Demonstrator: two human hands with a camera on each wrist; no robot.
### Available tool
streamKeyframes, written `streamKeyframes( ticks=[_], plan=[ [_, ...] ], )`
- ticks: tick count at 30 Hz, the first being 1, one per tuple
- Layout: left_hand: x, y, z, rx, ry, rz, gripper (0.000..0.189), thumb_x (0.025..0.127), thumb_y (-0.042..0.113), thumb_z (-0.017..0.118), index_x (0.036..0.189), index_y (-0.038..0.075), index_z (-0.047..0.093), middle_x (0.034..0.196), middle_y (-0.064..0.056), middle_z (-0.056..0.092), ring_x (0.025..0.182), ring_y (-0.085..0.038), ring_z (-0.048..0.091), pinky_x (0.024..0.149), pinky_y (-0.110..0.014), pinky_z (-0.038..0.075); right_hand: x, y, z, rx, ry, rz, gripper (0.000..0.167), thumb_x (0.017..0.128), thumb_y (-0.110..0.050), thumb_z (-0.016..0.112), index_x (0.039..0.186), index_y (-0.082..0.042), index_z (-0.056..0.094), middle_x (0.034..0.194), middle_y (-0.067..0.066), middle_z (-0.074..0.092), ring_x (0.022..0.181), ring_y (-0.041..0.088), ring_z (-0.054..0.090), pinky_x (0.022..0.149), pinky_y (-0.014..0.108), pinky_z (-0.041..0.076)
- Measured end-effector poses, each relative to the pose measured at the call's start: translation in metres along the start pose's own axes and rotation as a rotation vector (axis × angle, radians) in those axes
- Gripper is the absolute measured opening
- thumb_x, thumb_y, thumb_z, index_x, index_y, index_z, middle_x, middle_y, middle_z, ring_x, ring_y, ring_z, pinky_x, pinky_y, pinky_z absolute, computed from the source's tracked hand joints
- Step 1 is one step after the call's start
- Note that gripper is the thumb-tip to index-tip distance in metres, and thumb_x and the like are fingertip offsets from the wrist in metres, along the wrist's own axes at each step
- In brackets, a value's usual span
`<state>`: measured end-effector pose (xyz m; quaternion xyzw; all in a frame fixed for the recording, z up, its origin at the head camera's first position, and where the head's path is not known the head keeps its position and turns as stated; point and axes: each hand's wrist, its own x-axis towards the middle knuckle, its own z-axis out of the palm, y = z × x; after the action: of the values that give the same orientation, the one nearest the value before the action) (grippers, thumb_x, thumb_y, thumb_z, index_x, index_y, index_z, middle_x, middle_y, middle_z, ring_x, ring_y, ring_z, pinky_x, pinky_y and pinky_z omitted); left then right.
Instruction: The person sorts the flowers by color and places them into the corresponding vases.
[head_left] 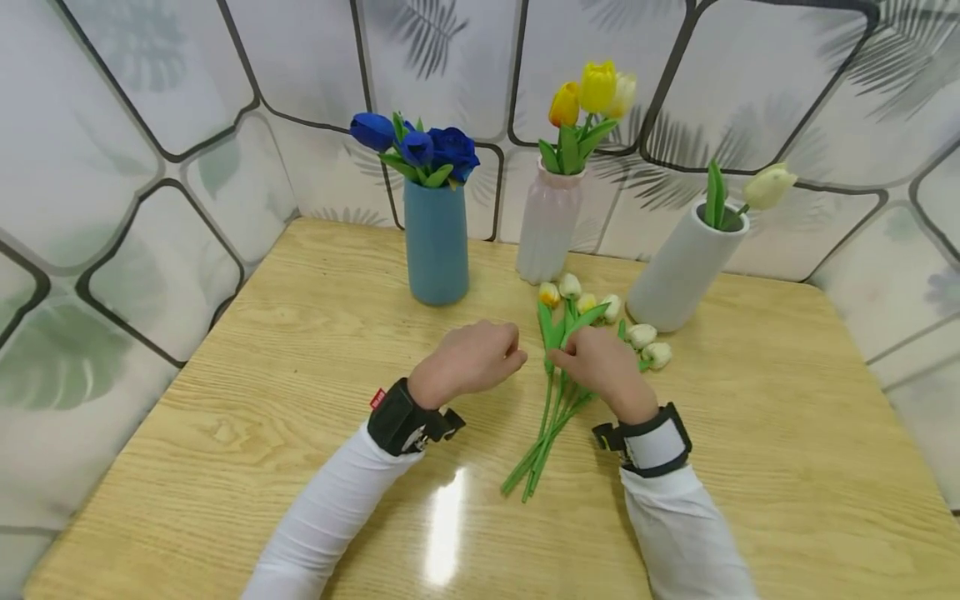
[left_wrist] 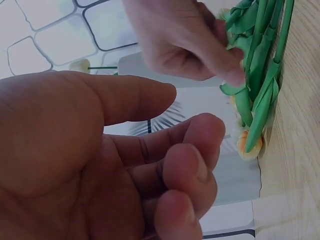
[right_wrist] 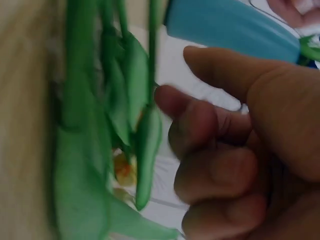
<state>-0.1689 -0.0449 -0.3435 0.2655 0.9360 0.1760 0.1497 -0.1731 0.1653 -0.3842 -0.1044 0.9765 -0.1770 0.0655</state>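
Observation:
Several artificial tulips (head_left: 556, 400), white and yellow-orange with green stems, lie crossed in a loose bunch on the wooden table. Over their leaves hovers my right hand (head_left: 600, 371); in the right wrist view its fingers are loosely bent, the thumb stands apart from them, and nothing is between them. Green leaves (right_wrist: 119, 90) hang close beside those fingertips. To the left of the bunch, my left hand (head_left: 472, 358) is held above the table with relaxed fingers and holds nothing. The left wrist view shows its palm and a gap between thumb and fingers.
Behind the hands stand a blue vase (head_left: 437, 246) with blue flowers and a pink-white vase (head_left: 549, 225) with yellow, orange and white tulips. At right a white vase (head_left: 678, 271) with one white tulip appears tilted. A patterned backdrop (head_left: 315, 75) encloses the table (head_left: 247, 400).

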Motion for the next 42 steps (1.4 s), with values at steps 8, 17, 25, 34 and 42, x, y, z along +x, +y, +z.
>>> streamKeyframes(
  ticks=[8, 17, 25, 34, 42],
  plan=[
    [0.0, -0.001, 0.001, 0.003, 0.003, -0.004, 0.023, 0.105, 0.03, 0.05, 0.093, 0.014, 0.061, 0.076, 0.0, 0.06, 0.062, -0.015, 0.055, 0.055, -0.029, 0.041, 0.001, -0.001, 0.012, -0.003, -0.027, 0.123, 0.051, 0.094, -0.027, 0.064, 0.05, -0.017, 0.04, 0.048, -0.007, 0.027, 0.041, 0.01, 0.03, 0.04, 0.023, 0.023],
    [-0.001, 0.0, 0.0, -0.003, 0.0, -0.004, 0.023, 0.105, 0.03, 0.05, 0.092, 0.014, 0.061, 0.075, 0.001, 0.059, 0.061, -0.014, 0.054, 0.055, -0.029, 0.041, -0.002, 0.023, -0.006, 0.206, 0.1, 0.071, 0.047, 0.091, -0.01, 0.056, 0.051, -0.016, 0.032, 0.05, -0.007, 0.021, 0.045, 0.01, 0.02, 0.046, 0.024, 0.022],
    [-0.001, 0.0, 0.002, 0.013, 0.007, 0.003, 0.023, 0.105, 0.03, 0.05, 0.095, 0.013, 0.062, 0.075, 0.0, 0.06, 0.062, -0.014, 0.056, 0.056, -0.03, 0.042, -0.011, 0.041, -0.026, 0.332, 0.152, 0.091, 0.042, 0.099, -0.014, 0.056, 0.06, -0.009, 0.044, 0.051, -0.002, 0.033, 0.044, 0.013, 0.031, 0.045, 0.028, 0.029],
    [-0.001, -0.002, 0.005, 0.005, 0.003, 0.004, 0.023, 0.105, 0.03, 0.05, 0.094, 0.013, 0.061, 0.073, 0.0, 0.058, 0.06, -0.014, 0.053, 0.055, -0.029, 0.04, -0.016, 0.037, -0.04, 0.464, 0.292, 0.085, 0.031, 0.103, -0.015, 0.05, 0.116, 0.011, 0.059, 0.097, 0.027, 0.065, 0.062, 0.025, 0.058, 0.052, 0.03, 0.046],
    [0.0, 0.0, 0.006, 0.009, -0.002, -0.002, 0.023, 0.105, 0.03, 0.05, 0.093, 0.013, 0.061, 0.072, 0.0, 0.057, 0.06, -0.014, 0.053, 0.055, -0.029, 0.04, -0.025, 0.021, -0.049, 0.66, 0.612, -0.075, 0.024, 0.1, -0.008, 0.056, 0.115, 0.011, 0.057, 0.09, 0.012, 0.061, 0.057, 0.005, 0.058, 0.051, 0.02, 0.051]
  ],
)
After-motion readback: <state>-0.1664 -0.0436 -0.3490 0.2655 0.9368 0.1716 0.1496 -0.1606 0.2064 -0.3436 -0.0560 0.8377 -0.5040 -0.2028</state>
